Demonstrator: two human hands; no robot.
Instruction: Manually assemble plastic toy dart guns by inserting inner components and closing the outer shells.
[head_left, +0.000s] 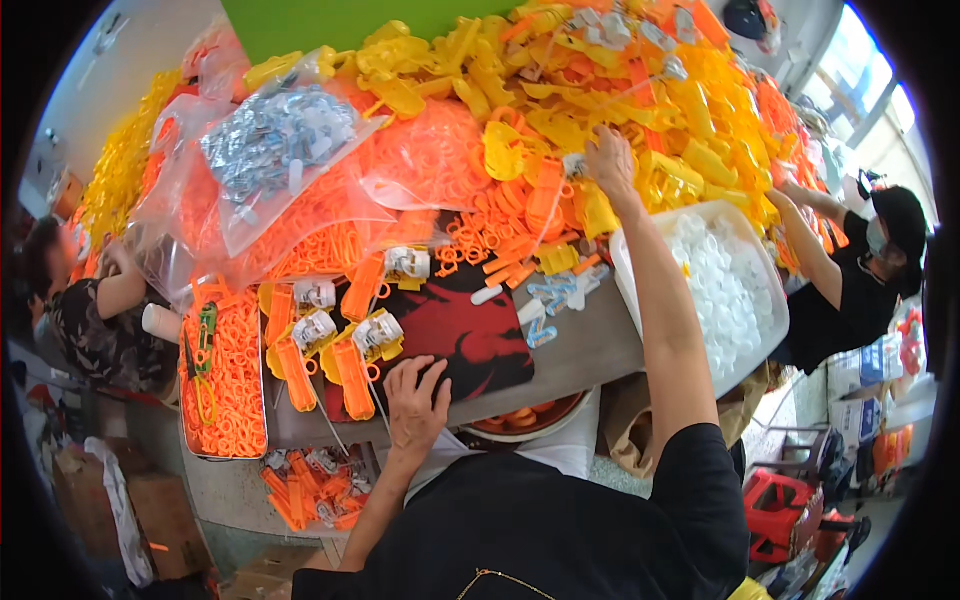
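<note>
My left hand (415,405) rests palm down at the near edge of a black and red mat (470,335), its fingers apart and nothing in it. Just left of it lie several half-built yellow and orange plastic units (350,375) with white mechanisms and thin rods. My right hand (612,165) is stretched far forward into a heap of yellow plastic shells (690,110). Its fingers bend down among the parts, so their tips are hidden. Beside it sit a small white and grey mechanism (574,165) and an orange strip-shaped part (545,195).
A white tub (622,280) of translucent caps stands under my right forearm. At left, a tray (266,420) of orange rings holds green-handled cutters (206,330). A clear bag (280,140) of metallic parts lies behind. People work at both sides; a bowl (535,432) sits below the table edge.
</note>
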